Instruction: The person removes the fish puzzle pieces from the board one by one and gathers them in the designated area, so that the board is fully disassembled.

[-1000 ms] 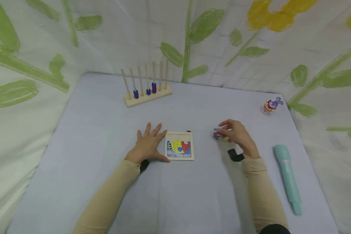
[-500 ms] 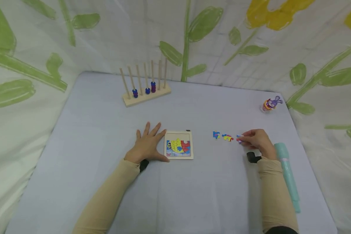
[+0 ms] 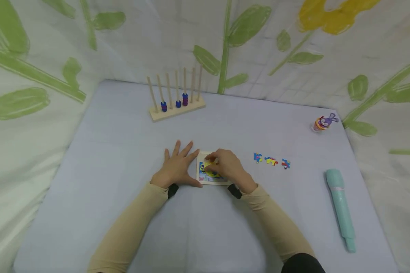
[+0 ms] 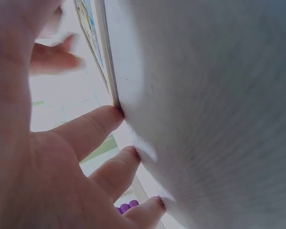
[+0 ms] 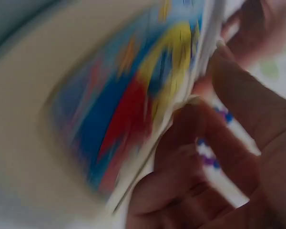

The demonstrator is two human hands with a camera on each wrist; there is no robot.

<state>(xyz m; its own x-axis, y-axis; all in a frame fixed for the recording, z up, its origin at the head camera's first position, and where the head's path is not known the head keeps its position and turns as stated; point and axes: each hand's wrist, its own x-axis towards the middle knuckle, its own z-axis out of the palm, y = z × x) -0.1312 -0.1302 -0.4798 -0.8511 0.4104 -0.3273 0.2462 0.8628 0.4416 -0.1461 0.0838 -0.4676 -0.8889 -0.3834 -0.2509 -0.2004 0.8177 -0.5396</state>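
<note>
Fingers (image 4: 97, 126) spread well apart on the left hand (image 3: 175, 168), and we see the index fingertip touching one corner of the puzzle board (image 3: 210, 183) while the thumb reaches the near left corner. Over on the right hand (image 3: 228, 163), we have bent fingers and a thumb drawn close above the picture; it's blurred on the wrist view, so we cannot tell whether they pinch anything. The board lies flat on the table (image 3: 123, 159) between the two hands, part of its yellow, blue and red picture peeking out from under the right one.

Just to the right of the board we spot three loose pieces (image 3: 270, 161), lying apart in a row. Farther back stands a bead rack (image 3: 177, 110), seven rods, beads on three. Far right, we find a purple rabbit toy (image 3: 323, 122) and, nearer us, a teal stick (image 3: 340, 208).
</note>
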